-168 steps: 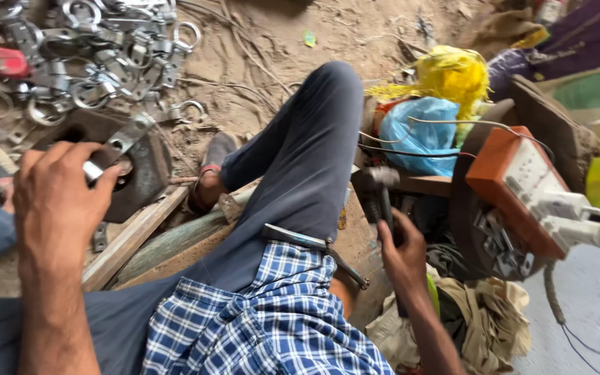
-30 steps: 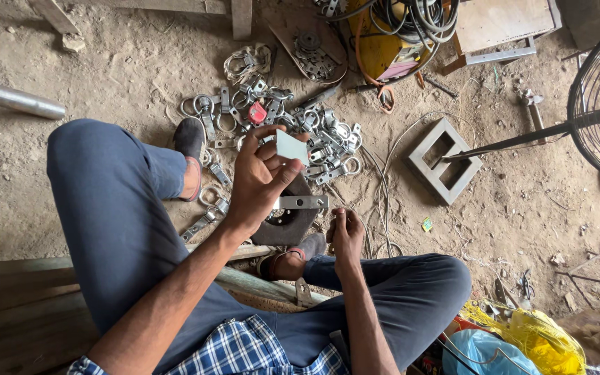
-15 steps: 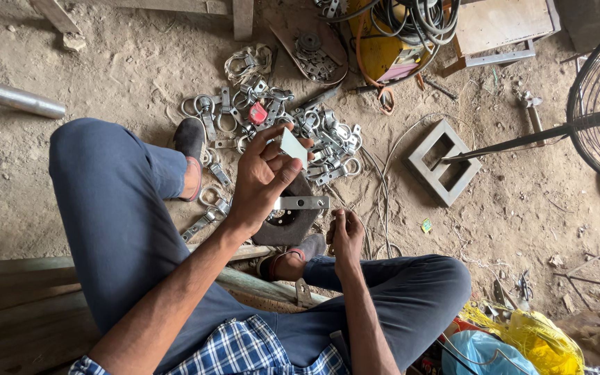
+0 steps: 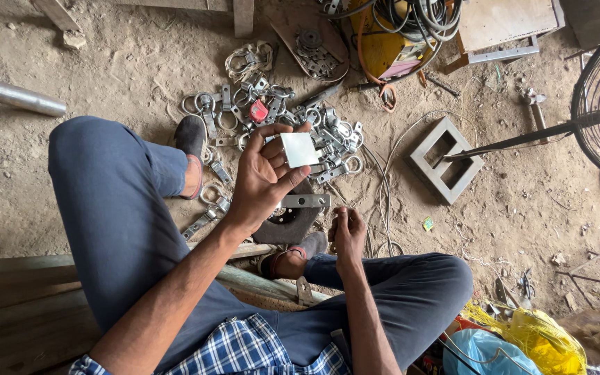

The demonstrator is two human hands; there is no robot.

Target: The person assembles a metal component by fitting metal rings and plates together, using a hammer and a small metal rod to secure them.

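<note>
Inspection step, by the look: left hand (image 4: 262, 182) gripping small square plate (image 4: 298, 149) raised over ring pile (image 4: 279, 132), right hand (image 4: 347, 232) loosely curled by dark block (image 4: 286, 223), grasp unclear; next probably needs careful seating on bar (image 4: 305, 201).

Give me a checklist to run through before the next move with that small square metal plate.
1. Left hand grips the small square shiny metal plate between thumb and fingertips: ok.
2. Plate clear of the heap of grey metal rings and clamps on the sandy ground: ok, it is held above them.
3. Flat grey metal bar with holes lies on the dark round block: ok.
4. Right hand empty: cannot tell, fingers curled.
5. Feet clear of the block: not ok, sandalled right foot sits against it.
</note>
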